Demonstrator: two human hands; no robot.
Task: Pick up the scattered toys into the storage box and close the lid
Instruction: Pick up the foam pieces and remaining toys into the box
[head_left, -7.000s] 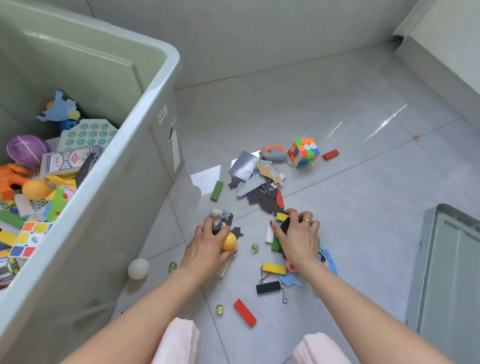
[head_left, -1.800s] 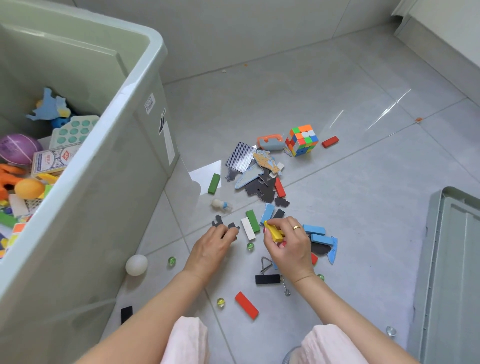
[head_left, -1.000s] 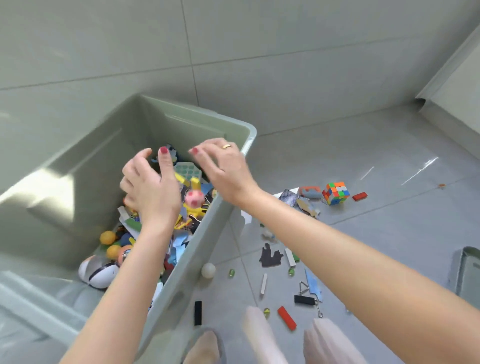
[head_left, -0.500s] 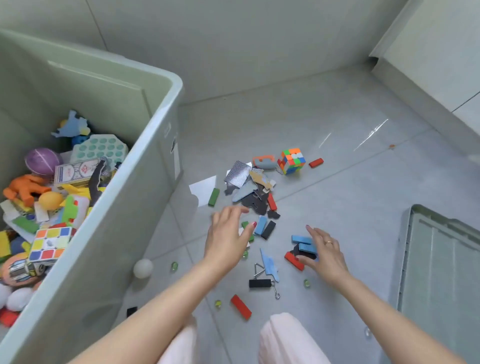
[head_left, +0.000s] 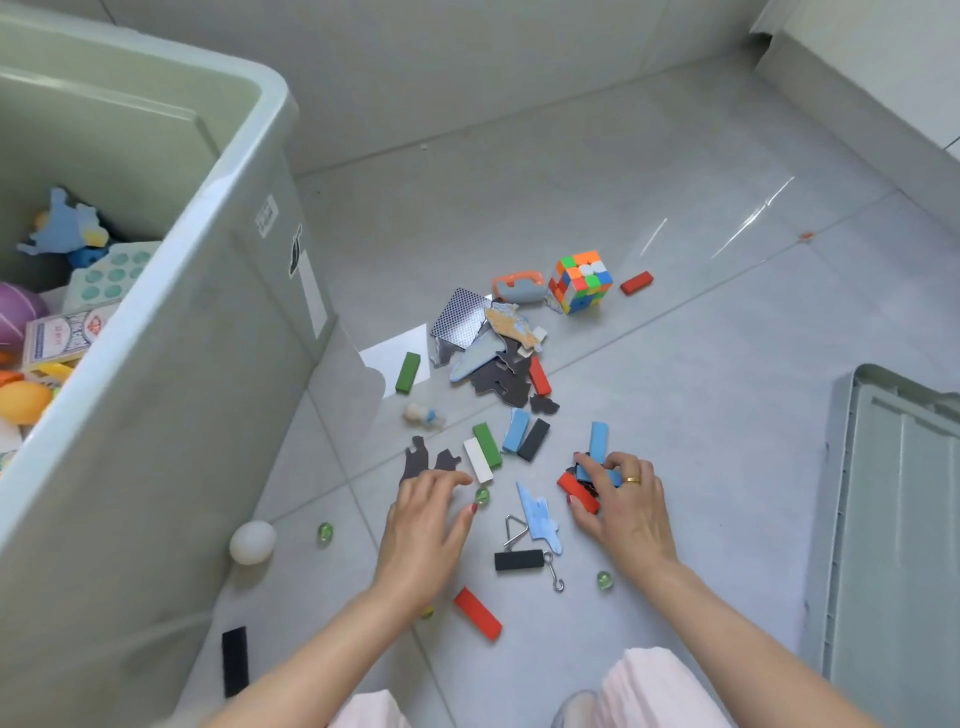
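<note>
Person crouched on grey tiled floor (head_left: 701, 415) beside tall pale-green plastic storage box (head_left: 218, 332), already part filled. Right hand (head_left: 621, 499), fingers curled onto a red wooden block (head_left: 577, 491) and a blue one in the scatter. Left hand (head_left: 423, 519) fingers spread and relaxed, holding nothing, tips near a green glass marble (head_left: 482, 494). Grey lid (head_left: 898, 519) lies flat by floor's right edge. Blocks look light and stiff; pinch across long sides. Marble likely rolls: trap from above.

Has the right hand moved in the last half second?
Yes. The right hand has closed in on the blue and red blocks it was only reaching toward.
</note>
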